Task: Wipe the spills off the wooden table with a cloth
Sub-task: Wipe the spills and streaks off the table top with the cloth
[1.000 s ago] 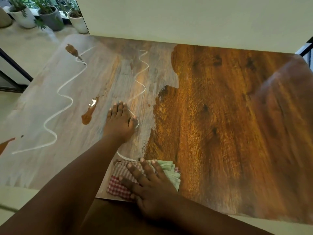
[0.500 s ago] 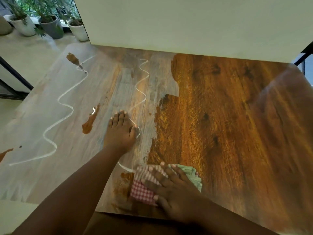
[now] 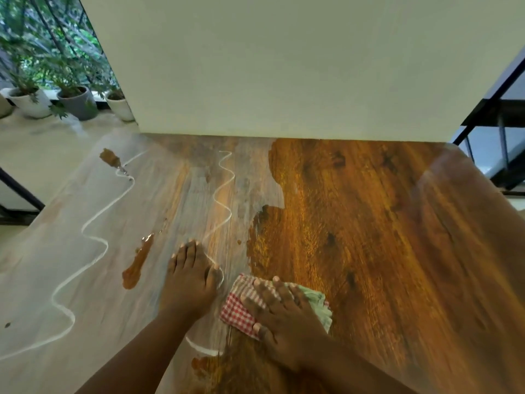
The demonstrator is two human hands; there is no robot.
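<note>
My right hand [image 3: 287, 319] lies flat on a folded cloth [image 3: 237, 311], red-checked, striped and pale green, pressing it to the wooden table [image 3: 383, 251]. Just left of it, my left hand [image 3: 190, 277] rests flat on the tabletop with straight fingers, its thumb on a white wavy line [image 3: 224, 194]. A brown spill streak [image 3: 139, 263] lies left of that hand. Another brown blot [image 3: 109, 157] sits at the far left, joined to a second white wavy line [image 3: 93, 237]. The table's left half looks pale and filmy; its right half is dark and glossy.
A pale wall panel [image 3: 284, 66] stands along the table's far edge. Potted plants [image 3: 74, 102] stand on the floor beyond the far left corner. A small brown smear [image 3: 201, 365] lies near the front edge, below the cloth. Dark metal frames [image 3: 497, 109] are at the right.
My right hand has slid the cloth away from the front edge, up and to the right, uncovering a brown smear and a white line end. My left hand stays put.
</note>
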